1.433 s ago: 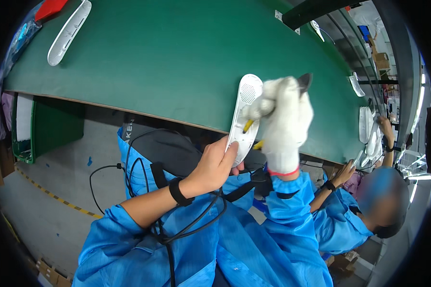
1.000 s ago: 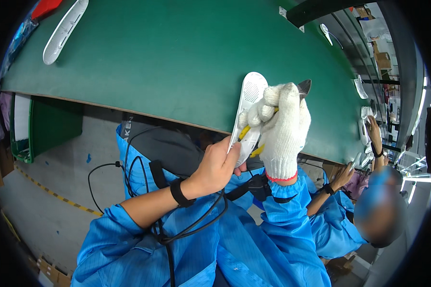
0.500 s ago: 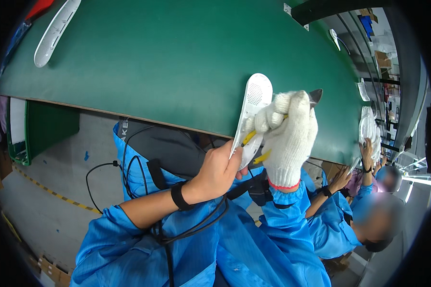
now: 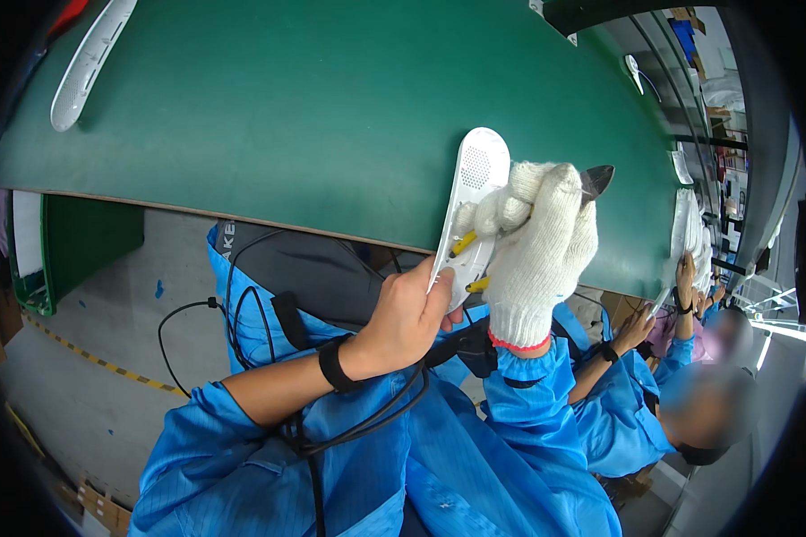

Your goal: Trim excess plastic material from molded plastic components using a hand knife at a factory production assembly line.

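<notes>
My bare left hand (image 4: pixel 409 309) pinches the near end of a long white plastic panel (image 4: pixel 475 179), thumb on top. The panel has rounded ends and a patch of small holes at its far end, which reaches over the table edge. My right hand (image 4: pixel 546 233), in a white knitted glove, is closed around pliers with yellow handles (image 4: pixel 464 242). Their dark metal jaws (image 4: pixel 597 182) stick out past the thumb side, pointing away from the panel. The gloved fingers lie over the panel's right edge; whether they press on it I cannot tell.
A similar white panel (image 4: pixel 90 67) lies far left on the green table (image 4: pixel 287 116). Black cables (image 4: pixel 331 438) hang across my front. To the right, a co-worker in blue (image 4: pixel 622 430) sits by stacked white parts (image 4: pixel 688 224). A green bin (image 4: pixel 90 242) stands below the table at left.
The panel and both hands hold nearly the same pose. My gloved hand has shifted very slightly to the right with the pliers; the view has moved a little.
</notes>
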A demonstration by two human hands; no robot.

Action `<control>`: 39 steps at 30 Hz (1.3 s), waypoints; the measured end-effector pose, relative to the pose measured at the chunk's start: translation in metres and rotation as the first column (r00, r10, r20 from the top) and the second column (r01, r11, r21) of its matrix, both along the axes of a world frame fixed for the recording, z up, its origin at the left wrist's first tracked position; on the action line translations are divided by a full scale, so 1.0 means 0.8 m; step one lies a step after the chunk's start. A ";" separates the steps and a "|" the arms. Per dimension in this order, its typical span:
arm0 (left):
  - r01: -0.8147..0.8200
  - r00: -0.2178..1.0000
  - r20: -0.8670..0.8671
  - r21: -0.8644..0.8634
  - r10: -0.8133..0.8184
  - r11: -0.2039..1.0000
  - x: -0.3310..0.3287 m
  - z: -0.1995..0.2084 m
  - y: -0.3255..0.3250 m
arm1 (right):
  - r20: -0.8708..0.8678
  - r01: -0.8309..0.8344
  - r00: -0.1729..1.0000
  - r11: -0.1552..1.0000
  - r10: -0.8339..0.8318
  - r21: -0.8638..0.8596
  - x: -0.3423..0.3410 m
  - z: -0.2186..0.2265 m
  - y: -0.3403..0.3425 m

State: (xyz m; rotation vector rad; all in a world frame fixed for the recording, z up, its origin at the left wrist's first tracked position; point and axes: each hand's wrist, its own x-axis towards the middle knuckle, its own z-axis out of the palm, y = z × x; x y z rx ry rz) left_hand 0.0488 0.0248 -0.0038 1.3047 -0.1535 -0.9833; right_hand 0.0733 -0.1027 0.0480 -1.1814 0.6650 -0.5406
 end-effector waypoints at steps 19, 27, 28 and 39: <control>0.045 0.998 -0.032 0.002 -0.045 0.999 0.009 0.001 0.008 | -0.072 -0.194 0.979 0.981 0.193 -0.009 -0.005 0.002 -0.021; 0.057 0.998 -0.006 0.006 -0.057 0.998 0.006 0.004 0.004 | -0.146 -0.069 0.988 0.995 0.058 -0.071 -0.008 -0.003 -0.018; 0.052 0.999 -0.010 0.003 -0.052 0.999 0.007 0.004 0.004 | -0.139 -0.067 0.989 0.995 0.056 -0.075 -0.007 -0.005 -0.021; 0.069 0.997 0.027 0.044 -0.070 0.997 0.015 0.006 0.006 | -0.133 -0.112 0.986 0.992 0.105 -0.050 0.004 0.016 -0.005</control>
